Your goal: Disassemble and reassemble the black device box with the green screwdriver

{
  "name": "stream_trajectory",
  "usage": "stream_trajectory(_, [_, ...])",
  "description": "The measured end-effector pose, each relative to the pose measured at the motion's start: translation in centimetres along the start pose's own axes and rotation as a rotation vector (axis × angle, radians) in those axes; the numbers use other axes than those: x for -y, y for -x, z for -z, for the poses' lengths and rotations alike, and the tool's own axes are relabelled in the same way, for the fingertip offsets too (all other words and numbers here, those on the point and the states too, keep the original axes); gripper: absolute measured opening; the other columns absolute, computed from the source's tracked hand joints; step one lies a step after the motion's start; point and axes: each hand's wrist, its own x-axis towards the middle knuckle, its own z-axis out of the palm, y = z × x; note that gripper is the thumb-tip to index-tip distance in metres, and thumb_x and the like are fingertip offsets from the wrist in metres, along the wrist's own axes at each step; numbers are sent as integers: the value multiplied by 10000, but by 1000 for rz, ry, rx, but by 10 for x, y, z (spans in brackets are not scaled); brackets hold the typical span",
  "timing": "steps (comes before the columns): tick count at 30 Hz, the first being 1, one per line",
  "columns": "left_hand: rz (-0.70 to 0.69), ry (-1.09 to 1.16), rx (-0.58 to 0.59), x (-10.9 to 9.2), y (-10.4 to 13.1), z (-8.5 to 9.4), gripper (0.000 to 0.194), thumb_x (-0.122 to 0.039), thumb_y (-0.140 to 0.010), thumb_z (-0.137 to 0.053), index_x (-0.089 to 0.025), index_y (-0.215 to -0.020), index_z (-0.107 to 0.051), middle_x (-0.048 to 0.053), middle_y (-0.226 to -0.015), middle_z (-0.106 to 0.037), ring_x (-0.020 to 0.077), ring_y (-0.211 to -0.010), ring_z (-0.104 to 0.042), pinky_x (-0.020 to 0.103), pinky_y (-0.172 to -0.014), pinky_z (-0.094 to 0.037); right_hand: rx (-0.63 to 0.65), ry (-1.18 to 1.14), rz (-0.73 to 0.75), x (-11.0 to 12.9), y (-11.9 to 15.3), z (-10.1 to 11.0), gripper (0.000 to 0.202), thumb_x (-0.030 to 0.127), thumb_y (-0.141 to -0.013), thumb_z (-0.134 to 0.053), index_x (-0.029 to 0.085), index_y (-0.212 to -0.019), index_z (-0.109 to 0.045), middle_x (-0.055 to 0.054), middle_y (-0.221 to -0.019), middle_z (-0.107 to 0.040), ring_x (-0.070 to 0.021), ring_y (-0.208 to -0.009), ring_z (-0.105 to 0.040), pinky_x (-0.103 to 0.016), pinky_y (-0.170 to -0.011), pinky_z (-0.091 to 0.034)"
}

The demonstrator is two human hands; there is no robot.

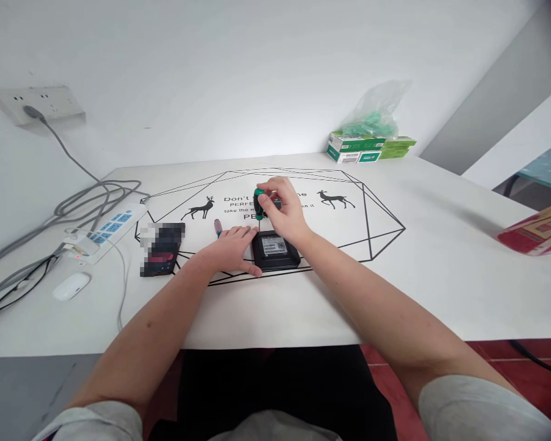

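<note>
A black, flat rectangular device point(282, 260) with a white printed label lies on the table in front of me. My right hand point(282, 205) is closed round the green and black handle of a screwdriver point(258, 202). The screwdriver stands upright, its thin shaft reaching down to the device's far left corner. Flat along the device's left edge rests my left hand point(232, 248), fingers stretched and thumb at the near left corner. Just beyond those fingers lies a second screwdriver point(217, 226) with a reddish handle, partly hidden.
On the left are a phone point(168, 248), a power strip point(114, 226) with grey cables, and a white mouse-like object point(72, 286). Green boxes point(356, 146) topped by a plastic bag point(376, 116) stand against the wall. A red package point(537, 229) sits at the right edge.
</note>
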Motion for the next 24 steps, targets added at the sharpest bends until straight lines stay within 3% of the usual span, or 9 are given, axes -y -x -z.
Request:
stream_trajectory(3, [-1,1,-5,1,-1,-1,1283,-923,-786,-646,-235,-1761,-174,213,-1803,-268,470,-1630,-263,611,-1303,-220,-11,-154,-120,1,4,-6,282,498,-962,-715,283,-1094,-590,-117,-1492,-642,-252,-1211,-699,-447,-926,-619])
stream_trajectory(5, [2,5,-4,0,-1,-1,1289,-918,-780,-656,-226,-1759,-184,218,-1798,-276,476,-1625,-269,618,-1299,-225,21,-225,-196,2,6,-10,312,473,-947,-741,295,-1069,-516,-112,-1582,-605,-231,-1137,-741,-446,-926,-633])
stream_trajectory(10, [22,4,10,-3,1,2,1283,-900,-783,-664,-202,-1753,-196,226,-1794,-279,468,-1627,-262,635,-1312,-189,-34,-169,-212,8,10,-16,323,412,-901,-809,285,-1029,-541,-94,-1439,-735,-194,-903,-743,-463,-900,-609])
stream_trajectory(16, [24,25,27,-5,2,5,1295,-880,-780,-682,-185,-1747,-174,230,-1802,-245,447,-1639,-243,606,-1318,-213,-42,20,-25,15,14,-8,245,486,-1028,-668,296,-1167,-736,-60,-1198,-813,-227,-989,-704,-460,-917,-561])
stream_trajectory(20, [32,11,24,-5,3,5,1281,-874,-785,-682,-180,-1743,-190,231,-1798,-256,455,-1635,-252,611,-1326,-187,-32,71,70,12,14,-4,312,504,-1088,-565,309,-1195,-783,-64,-1129,-770,-252,-1106,-665,-497,-1034,-524])
stream_trajectory(24, [33,11,31,-4,2,4,1301,-884,-783,-679,-173,-1748,-174,227,-1806,-242,433,-1648,-232,584,-1326,-213,-25,60,56,4,12,-2,363,493,-1112,-497,332,-1262,-785,-66,-1067,-674,-253,-1088,-629,-519,-1050,-516])
